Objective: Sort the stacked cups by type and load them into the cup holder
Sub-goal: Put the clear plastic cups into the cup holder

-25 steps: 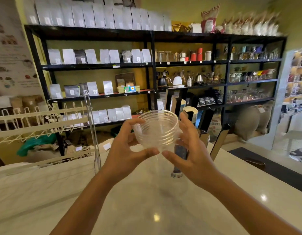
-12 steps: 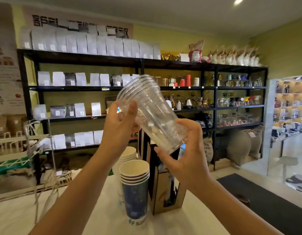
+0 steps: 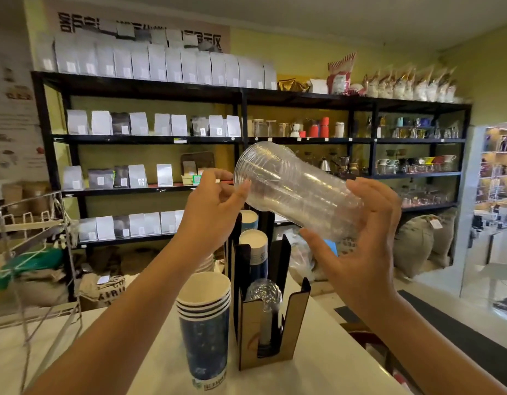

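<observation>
Both hands hold the clear cups (image 3: 296, 192) tilted in the air above the holder (image 3: 271, 315): left hand (image 3: 215, 206) fingers pinch the rim, right hand (image 3: 360, 252) fingers spread around the base. The step looks like loading the clear stack; next it likely needs turning rim-down over the front slot, beside the paper cups (image 3: 204, 323) on the bench (image 3: 318, 374)

Bright even indoor light; soft overall blur; wide-angle bending at edges; glare at right doorway (image 3: 497, 201).
</observation>
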